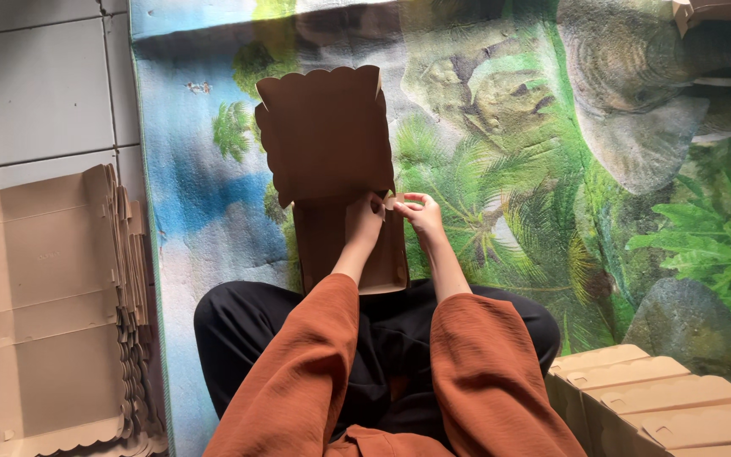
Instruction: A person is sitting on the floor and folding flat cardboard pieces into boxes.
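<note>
A brown cardboard box blank (325, 135) with scalloped edges stands partly folded in front of me on the printed mat (509, 127), its lid flap raised away from me. My left hand (363, 222) presses inside the box near its right corner. My right hand (420, 213) pinches a small side tab at that same corner, outside the wall. Both arms wear rust-orange sleeves, and my legs in black sit crossed below the box.
A thick stack of flat brown box blanks (52, 305) lies on the tiled floor at my left. Several folded boxes (662, 402) stand in a row at the lower right. Another brown box corner (717, 10) shows at the top right.
</note>
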